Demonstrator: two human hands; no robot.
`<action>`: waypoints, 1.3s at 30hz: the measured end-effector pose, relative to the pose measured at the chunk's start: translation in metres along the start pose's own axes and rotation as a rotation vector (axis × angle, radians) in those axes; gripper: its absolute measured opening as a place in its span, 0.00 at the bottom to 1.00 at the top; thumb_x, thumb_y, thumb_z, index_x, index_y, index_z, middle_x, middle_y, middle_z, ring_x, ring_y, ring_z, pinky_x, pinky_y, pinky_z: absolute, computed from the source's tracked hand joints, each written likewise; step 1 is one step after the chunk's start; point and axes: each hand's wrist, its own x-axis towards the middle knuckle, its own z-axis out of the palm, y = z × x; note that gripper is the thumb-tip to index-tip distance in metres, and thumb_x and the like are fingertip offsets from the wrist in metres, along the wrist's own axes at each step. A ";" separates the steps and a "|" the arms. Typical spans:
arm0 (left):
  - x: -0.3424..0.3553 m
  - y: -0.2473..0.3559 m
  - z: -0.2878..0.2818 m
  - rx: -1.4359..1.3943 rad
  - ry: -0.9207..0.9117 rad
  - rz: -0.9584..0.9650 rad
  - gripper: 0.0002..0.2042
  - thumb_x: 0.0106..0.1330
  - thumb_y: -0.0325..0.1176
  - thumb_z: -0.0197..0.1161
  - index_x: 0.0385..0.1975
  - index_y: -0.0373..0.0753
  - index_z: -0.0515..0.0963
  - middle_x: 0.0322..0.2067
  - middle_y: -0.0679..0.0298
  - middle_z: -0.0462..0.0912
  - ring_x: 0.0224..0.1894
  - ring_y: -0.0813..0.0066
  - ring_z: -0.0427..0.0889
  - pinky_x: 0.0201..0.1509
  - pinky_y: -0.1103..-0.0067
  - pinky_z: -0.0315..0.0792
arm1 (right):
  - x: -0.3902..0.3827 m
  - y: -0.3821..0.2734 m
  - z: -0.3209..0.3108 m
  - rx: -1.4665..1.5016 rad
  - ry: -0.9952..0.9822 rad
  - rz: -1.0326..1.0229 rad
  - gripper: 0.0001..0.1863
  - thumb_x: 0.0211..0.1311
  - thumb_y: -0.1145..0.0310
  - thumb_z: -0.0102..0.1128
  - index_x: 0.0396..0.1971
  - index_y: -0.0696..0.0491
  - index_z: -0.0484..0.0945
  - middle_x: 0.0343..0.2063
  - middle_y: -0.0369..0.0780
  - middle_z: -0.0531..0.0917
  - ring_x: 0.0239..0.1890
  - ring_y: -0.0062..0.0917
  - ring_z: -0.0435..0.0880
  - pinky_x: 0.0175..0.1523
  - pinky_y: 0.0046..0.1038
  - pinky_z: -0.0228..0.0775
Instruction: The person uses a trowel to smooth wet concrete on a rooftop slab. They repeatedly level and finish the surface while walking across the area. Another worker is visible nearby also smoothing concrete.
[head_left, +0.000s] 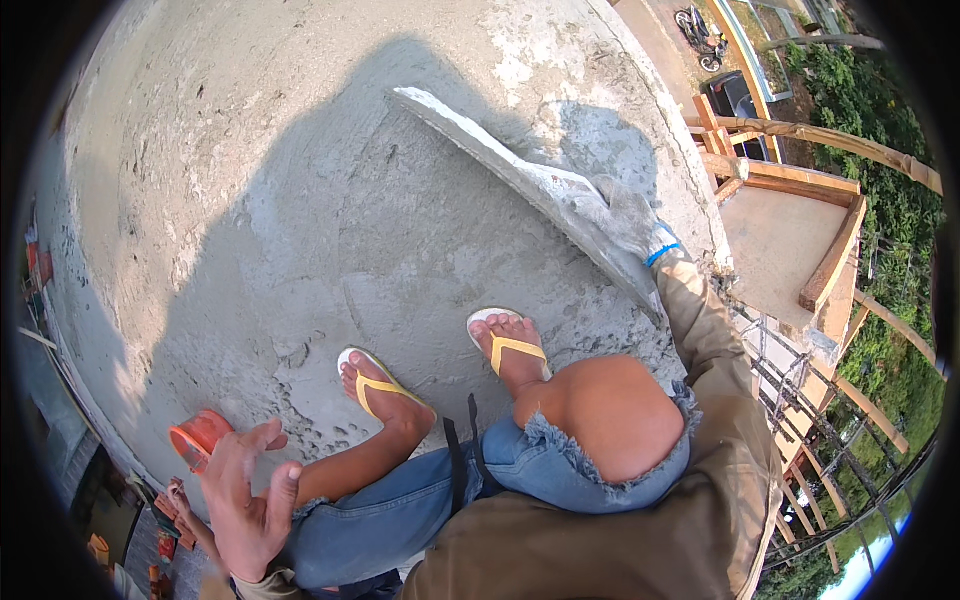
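Observation:
My right hand point(625, 225), in a grey, cement-coated glove with a blue band at the wrist, grips a long cement-smeared straightedge point(482, 152) lying diagonally over the grey cement surface point(290, 250). My left hand point(250, 495) hangs bare at the lower left, fingers loosely bent and apart, holding nothing. Just beyond it stands a red plastic container point(200, 440). My feet in yellow-strapped flip-flops point(385, 395) rest on the cement.
Along the slab's right edge are wooden formwork point(830, 250), bamboo poles point(850, 150) and a metal lattice point(780, 370). A motorcycle point(700, 40) and trees show below. Bricks point(170, 520) lie past the lower-left edge.

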 end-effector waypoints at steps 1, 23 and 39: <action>0.001 0.002 -0.001 0.023 -0.007 0.007 0.20 0.71 0.37 0.69 0.54 0.28 0.80 0.40 0.52 0.84 0.43 0.62 0.87 0.54 0.69 0.77 | -0.004 0.009 -0.007 0.012 0.054 0.088 0.31 0.67 0.43 0.65 0.54 0.56 0.83 0.46 0.54 0.87 0.52 0.48 0.87 0.56 0.43 0.76; 0.011 0.000 0.002 0.093 0.037 0.081 0.18 0.73 0.38 0.66 0.53 0.29 0.80 0.40 0.52 0.86 0.41 0.62 0.86 0.47 0.68 0.77 | -0.019 0.129 -0.024 -0.034 0.620 0.329 0.30 0.69 0.44 0.62 0.50 0.59 0.83 0.46 0.56 0.88 0.50 0.50 0.87 0.55 0.44 0.77; 0.030 0.032 0.004 0.128 -0.114 0.025 0.19 0.74 0.39 0.66 0.61 0.38 0.80 0.49 0.54 0.87 0.50 0.61 0.84 0.52 0.68 0.77 | 0.181 -0.020 -0.049 -0.228 0.505 0.058 0.24 0.65 0.46 0.59 0.46 0.50 0.88 0.47 0.48 0.89 0.50 0.43 0.89 0.55 0.44 0.80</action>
